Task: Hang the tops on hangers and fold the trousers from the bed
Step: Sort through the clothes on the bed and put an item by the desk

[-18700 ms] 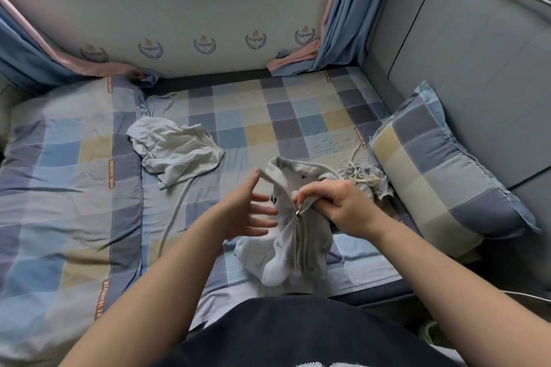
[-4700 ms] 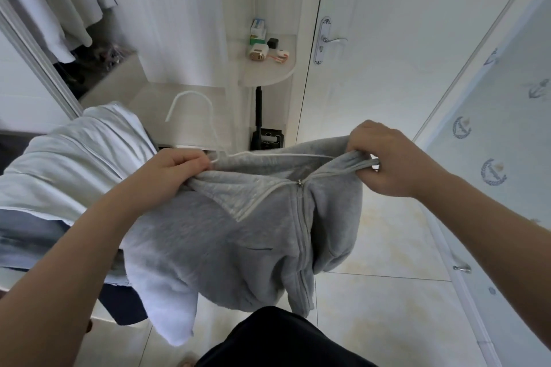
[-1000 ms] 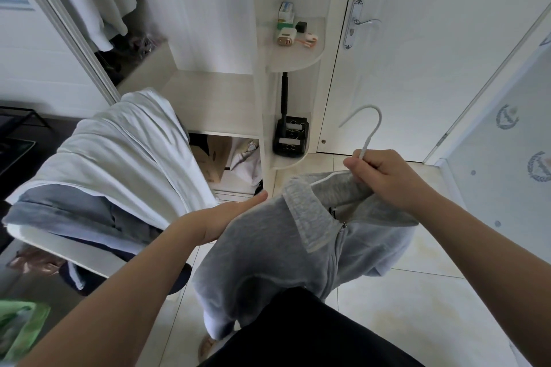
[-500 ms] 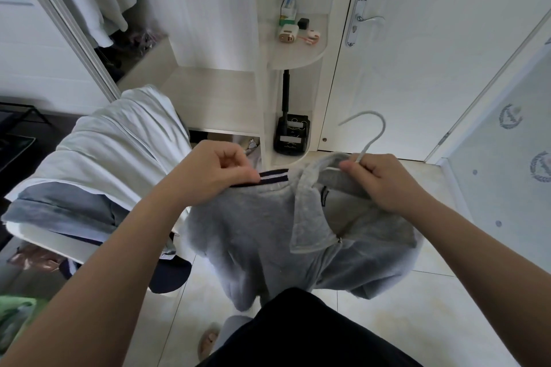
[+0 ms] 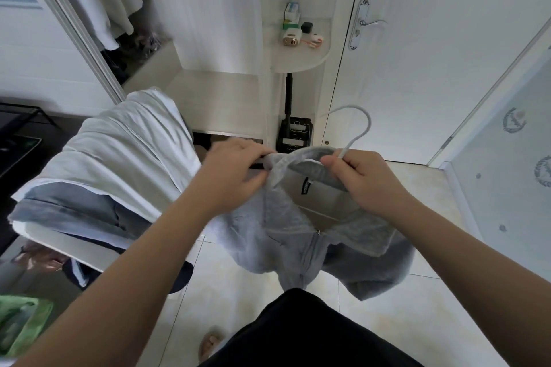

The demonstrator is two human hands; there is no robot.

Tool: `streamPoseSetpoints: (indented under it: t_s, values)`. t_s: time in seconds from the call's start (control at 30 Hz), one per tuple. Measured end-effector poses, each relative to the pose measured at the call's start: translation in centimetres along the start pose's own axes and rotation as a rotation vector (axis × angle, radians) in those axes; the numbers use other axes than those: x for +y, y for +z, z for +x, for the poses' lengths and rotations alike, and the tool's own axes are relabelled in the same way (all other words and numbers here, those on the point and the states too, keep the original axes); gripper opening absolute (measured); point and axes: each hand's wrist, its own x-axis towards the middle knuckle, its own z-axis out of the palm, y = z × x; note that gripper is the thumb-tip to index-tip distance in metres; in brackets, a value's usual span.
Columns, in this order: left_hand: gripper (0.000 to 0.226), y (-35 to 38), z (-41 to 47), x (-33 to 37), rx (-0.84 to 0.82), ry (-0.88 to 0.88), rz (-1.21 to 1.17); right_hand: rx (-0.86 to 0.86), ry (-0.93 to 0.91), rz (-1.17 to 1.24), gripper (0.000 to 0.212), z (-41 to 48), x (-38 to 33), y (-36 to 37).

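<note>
Grey and soft, the zip-up top (image 5: 286, 235) hangs in front of the person. Its collar is bunched up between the two hands and the body and sleeves droop below them toward the tiled floor (image 5: 402, 182). To the left of the left hand a heap of white and blue clothes (image 5: 119, 164) is draped over something I cannot make out. Beyond both hands is a white door (image 5: 417, 53).

The left hand (image 5: 235, 171) has its fingers curled in and pinches the left edge of the collar. The right hand (image 5: 362, 179), just beside it with only the collar between them, is closed round the neck of a white hanger (image 5: 357, 140) along with the back of the collar. The hook stands up above the right hand, tilted toward the door. A bit of the hanger's white arm shows inside the collar, near the right thumb.

Just below the hands, a small black label (image 5: 307, 188) sits inside the neck. Lower still the zip (image 5: 311, 250) is done up.
</note>
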Motion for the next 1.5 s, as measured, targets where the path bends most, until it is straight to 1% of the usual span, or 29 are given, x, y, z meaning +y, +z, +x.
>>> streamPoseSetpoints:
  t_s: [0.03, 0.13, 0.2, 0.3, 0.37, 0.4, 0.43, 0.47, 0.5, 0.53, 0.57, 0.6, 0.67, 0.73, 0.83, 0.9, 1.0, 1.1, 1.17, 1.23, 1.3, 1.37, 1.4, 1.43, 1.5]
  values:
    - [0.034, 0.7, 0.2, 0.9, -0.019, 0.009, -0.046, 0.0, 0.005, -0.006, 0.048, 0.3, -0.3, 0.3]
    - [0.022, 2.4, 0.4, 2.0, 0.094, -0.011, -0.036, -0.022, 0.003, 0.012, 0.046, 1.0, -0.7, 0.6]
    - [0.013, 2.7, 0.4, 1.9, 0.139, -0.02, -0.068, -0.076, -0.005, -0.021, 0.039, 1.2, -0.8, 0.3]
    - [0.017, 2.3, 0.4, 1.2, 0.199, -0.015, -0.215, -0.191, -0.068, -0.063, 0.005, 1.0, -0.3, -1.5]
    - [0.016, 1.8, 0.4, 0.1, 0.252, -0.023, -0.235, -0.197, -0.074, -0.125, 0.041, 0.4, 1.5, -3.6]
    - [0.014, 1.5, 0.3, -0.6, 0.274, -0.035, -0.233, -0.201, -0.022, -0.168, 0.055, -0.1, 2.7, -4.9]
    - [0.012, 1.3, 0.3, -1.2, 0.296, -0.05, -0.238, -0.242, 0.056, -0.187, 0.061, -0.7, 3.7, -5.9]
    - [0.011, 1.0, 0.1, -1.7, 0.321, -0.061, -0.25, -0.317, 0.15, -0.173, 0.059, -1.4, 4.7, -6.6]
    - [0.011, 0.6, -0.1, -2.2, 0.35, -0.073, -0.268, -0.41, 0.241, -0.144, 0.05, -2.0, 5.9, -7.1]
    - [0.011, 0.3, -0.3, -2.6, 0.377, -0.092, -0.289, -0.486, 0.3, -0.126, 0.039, -2.5, 7.0, -7.1]
    - [0.013, 0.1, -0.4, -2.9, 0.398, -0.114, -0.303, -0.513, 0.319, -0.134, 0.028, -2.9, 7.8, -6.9]
    - [0.016, -0.1, -0.4, -3.0, 0.412, -0.126, -0.306, -0.494, 0.318, -0.158, 0.021, -3.1, 8.5, -6.6]
    - [0.02, -0.3, -0.2, -3.0, 0.408, -0.128, -0.292, -0.382, 0.304, -0.199, 0.022, -3.3, 9.3, -5.8]
    - [0.021, -0.4, -0.1, -3.1, 0.361, -0.124, -0.272, -0.283, 0.3, -0.248, 0.02, -3.2, 9.7, -5.0]
    - [0.022, -0.6, -0.4, -3.8, 0.228, -0.089, -0.247, -0.166, 0.323, -0.256, 0.017, -3.0, 10.0, -4.7]
    - [0.024, -0.7, -0.9, -4.5, 0.135, -0.078, -0.218, -0.096, 0.327, -0.258, 0.02, -2.7, 10.1, -5.0]
    - [0.028, -0.5, -1.6, -5.3, 0.013, -0.07, -0.103, 0.026, 0.329, -0.255, 0.022, -1.9, 9.7, -4.9]
    - [0.024, 0.1, -1.8, -5.6, -0.06, -0.091, 0.002, 0.182, 0.348, -0.2, 0.01, -0.6, 8.2, -4.5]
    - [0.021, 0.4, -1.9, -5.5, -0.018, -0.139, 0.016, 0.264, 0.307, -0.143, 0.009, -0.3, 6.5, -4.5]
    - [0.017, 0.1, -1.9, -5.4, 0.086, -0.187, 0.012, 0.301, 0.2, -0.046, 0.014, -0.7, 4.5, -4.6]
    - [0.015, -0.3, -1.9, -5.1, 0.217, -0.21, 0.018, 0.248, 0.046, 0.017, 0.016, -1.7, 2.9, -4.6]
    - [0.018, -0.6, -1.8, -4.3, 0.352, -0.239, -0.023, 0.108, -0.083, -0.026, 0.01, -2.6, 2.4, -4.6]
    - [0.02, -0.7, -1.7, -3.8, 0.4, -0.25, -0.06, 0.053, -0.112, -0.047, 0.006, -2.7, 2.5, -4.7]
    - [0.02, -0.7, -1.7, -3.3, 0.429, -0.251, -0.096, 0.036, -0.121, -0.027, 0.006, -2.8, 2.7, -4.7]
    - [0.018, -0.5, -1.5, -2.7, 0.444, -0.233, -0.177, 0.098, -0.087, 0.128, 0.024, -2.7, 3.3, -4.9]
